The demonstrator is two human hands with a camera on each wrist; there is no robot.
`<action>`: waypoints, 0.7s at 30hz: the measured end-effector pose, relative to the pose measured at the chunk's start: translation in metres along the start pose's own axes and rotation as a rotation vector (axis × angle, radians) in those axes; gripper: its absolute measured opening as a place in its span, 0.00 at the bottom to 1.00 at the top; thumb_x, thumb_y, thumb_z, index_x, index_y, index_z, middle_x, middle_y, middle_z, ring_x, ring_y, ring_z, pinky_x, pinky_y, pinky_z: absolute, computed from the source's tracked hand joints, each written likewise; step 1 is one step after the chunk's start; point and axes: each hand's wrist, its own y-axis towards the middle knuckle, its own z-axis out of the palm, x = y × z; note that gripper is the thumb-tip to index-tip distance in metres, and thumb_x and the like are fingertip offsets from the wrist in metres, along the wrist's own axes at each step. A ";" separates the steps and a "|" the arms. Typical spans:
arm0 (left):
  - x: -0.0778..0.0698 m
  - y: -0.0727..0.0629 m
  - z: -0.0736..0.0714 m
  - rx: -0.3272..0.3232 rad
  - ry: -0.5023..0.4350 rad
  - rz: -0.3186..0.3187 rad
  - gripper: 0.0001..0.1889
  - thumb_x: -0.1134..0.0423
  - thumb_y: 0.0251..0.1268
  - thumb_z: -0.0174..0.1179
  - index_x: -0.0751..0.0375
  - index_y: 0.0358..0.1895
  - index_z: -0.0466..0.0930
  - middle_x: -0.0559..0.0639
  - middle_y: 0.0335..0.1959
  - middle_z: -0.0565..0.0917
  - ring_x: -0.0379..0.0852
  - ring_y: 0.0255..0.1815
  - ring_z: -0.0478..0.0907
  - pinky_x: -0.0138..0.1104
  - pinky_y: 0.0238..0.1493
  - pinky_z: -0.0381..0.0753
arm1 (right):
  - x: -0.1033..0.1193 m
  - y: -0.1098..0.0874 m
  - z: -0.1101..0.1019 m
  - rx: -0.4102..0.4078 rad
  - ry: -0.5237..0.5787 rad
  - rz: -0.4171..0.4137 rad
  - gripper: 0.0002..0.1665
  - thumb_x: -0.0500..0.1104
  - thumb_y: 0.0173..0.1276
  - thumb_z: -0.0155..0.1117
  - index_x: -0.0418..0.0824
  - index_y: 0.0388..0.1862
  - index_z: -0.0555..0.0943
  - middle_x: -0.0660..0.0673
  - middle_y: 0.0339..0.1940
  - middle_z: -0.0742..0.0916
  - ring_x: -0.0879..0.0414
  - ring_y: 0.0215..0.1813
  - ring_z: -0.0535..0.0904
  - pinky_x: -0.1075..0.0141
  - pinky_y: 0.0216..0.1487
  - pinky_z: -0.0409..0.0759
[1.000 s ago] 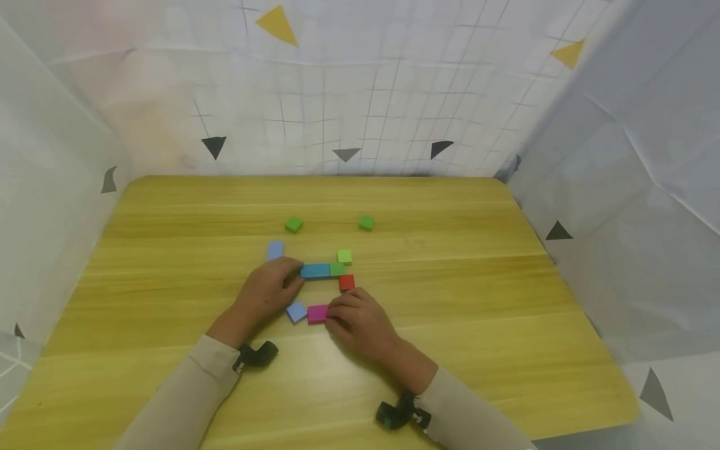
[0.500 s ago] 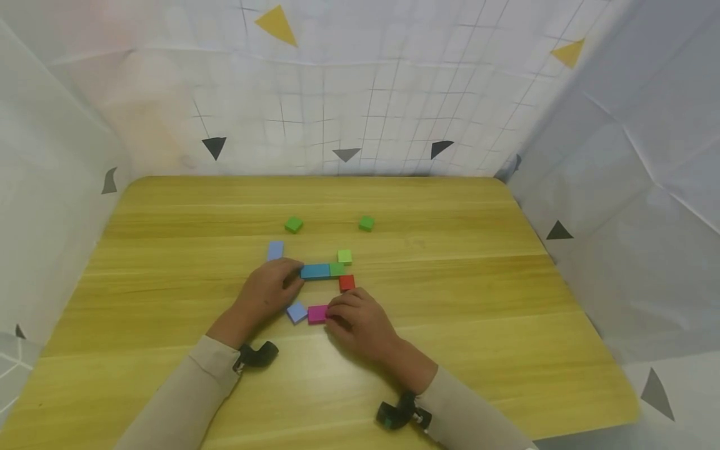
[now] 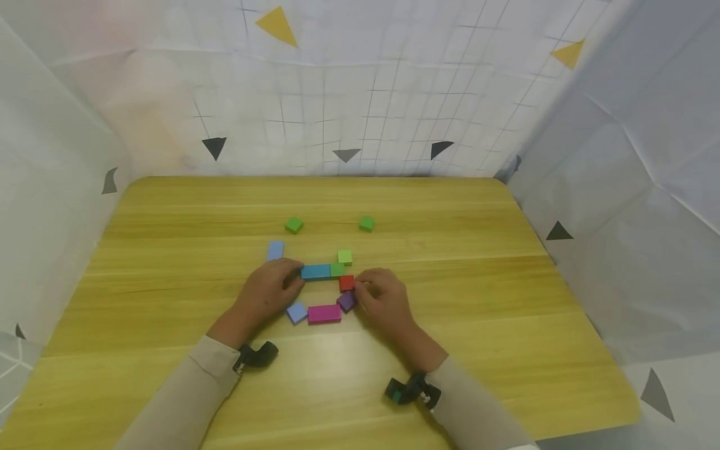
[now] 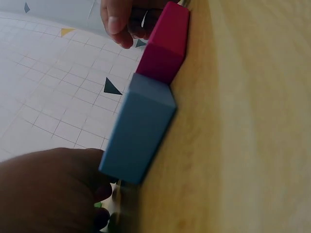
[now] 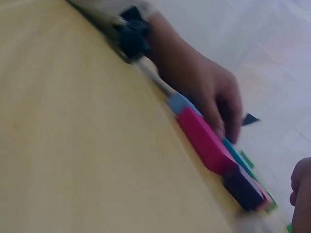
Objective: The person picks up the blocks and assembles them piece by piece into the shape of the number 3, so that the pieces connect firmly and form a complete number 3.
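In the head view my left hand [image 3: 269, 290] pinches the left end of a long blue block [image 3: 315, 271]. A green block [image 3: 337, 269] touches that block's right end. My right hand [image 3: 388, 300], fingers curled, has its fingertips at the right edge of a red block [image 3: 347, 282]; they partly overlap it. Just below the red block a dark purple block [image 3: 346, 301] lies at an angle. It meets the right end of a magenta block [image 3: 324, 314]. A tilted pale blue block [image 3: 297, 312] touches the magenta block's left end, and looms large in the left wrist view.
A light green block [image 3: 344, 257] lies behind the row. Two green blocks, one left [image 3: 294, 225] and one right [image 3: 367, 223], lie farther back on the wooden table [image 3: 478, 312]. Another pale blue block [image 3: 275, 250] lies just beyond my left hand. White sheeting [image 3: 349, 94] surrounds the table.
My right hand has left the magenta block's right end and moved up and right to the red block. The purple block now shows. My left hand has stayed in place.
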 end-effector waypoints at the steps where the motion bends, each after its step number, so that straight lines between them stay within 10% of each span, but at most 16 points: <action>1: 0.000 0.000 0.000 0.002 -0.001 -0.002 0.17 0.58 0.66 0.65 0.58 0.55 0.82 0.50 0.49 0.86 0.47 0.49 0.81 0.44 0.53 0.82 | -0.003 0.002 -0.002 -0.008 0.000 0.031 0.03 0.39 0.66 0.68 0.40 0.34 0.88 0.48 0.38 0.89 0.53 0.45 0.83 0.59 0.48 0.83; 21: -0.002 0.000 -0.003 0.026 -0.019 -0.026 0.17 0.57 0.66 0.65 0.58 0.55 0.82 0.50 0.49 0.85 0.45 0.46 0.80 0.44 0.52 0.82 | -0.033 0.021 -0.020 -0.027 -0.075 0.299 0.09 0.41 0.68 0.68 0.39 0.45 0.86 0.46 0.42 0.88 0.53 0.42 0.82 0.58 0.47 0.83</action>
